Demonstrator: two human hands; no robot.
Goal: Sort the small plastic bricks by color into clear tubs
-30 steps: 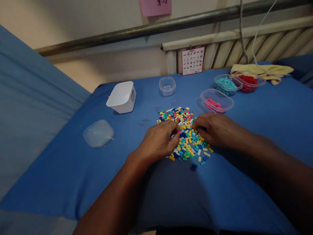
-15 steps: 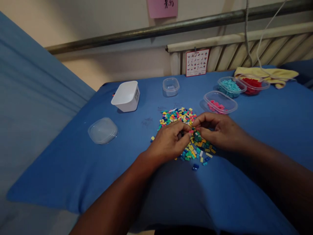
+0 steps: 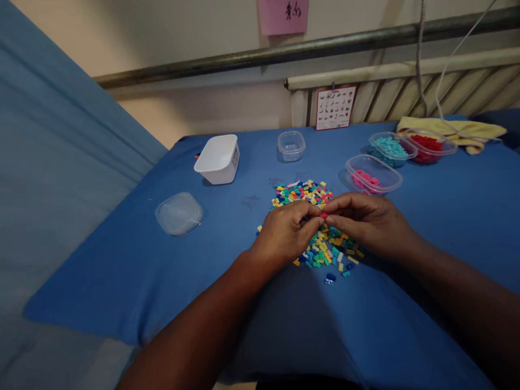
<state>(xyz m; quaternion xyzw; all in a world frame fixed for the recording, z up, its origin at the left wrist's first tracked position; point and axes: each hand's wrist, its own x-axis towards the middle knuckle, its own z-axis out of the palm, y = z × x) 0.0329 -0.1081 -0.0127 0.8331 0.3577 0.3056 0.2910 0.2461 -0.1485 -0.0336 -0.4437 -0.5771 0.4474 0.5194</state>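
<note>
A heap of small bricks in many colours (image 3: 320, 246) lies in the middle of the blue-covered table (image 3: 122, 271). My left hand (image 3: 284, 235) and my right hand (image 3: 368, 222) hover over the heap with their fingertips meeting. Between those fingertips sits a small pink brick (image 3: 324, 215), pinched from both sides. The palms hide part of the heap. One dark blue brick (image 3: 330, 279) lies apart at the heap's near edge.
A white tub (image 3: 218, 158) and a clear lid (image 3: 179, 213) sit to the left. A small empty clear box (image 3: 291, 145) stands behind the heap. Clear trays with pink (image 3: 371, 176), turquoise (image 3: 390, 147) and red (image 3: 426, 146) bricks are at the right, near a yellow cloth (image 3: 455, 130).
Both hands lifted off the heap and drew together, pinching a pink brick between their fingertips. The view drifted left, so everything sits further right.
</note>
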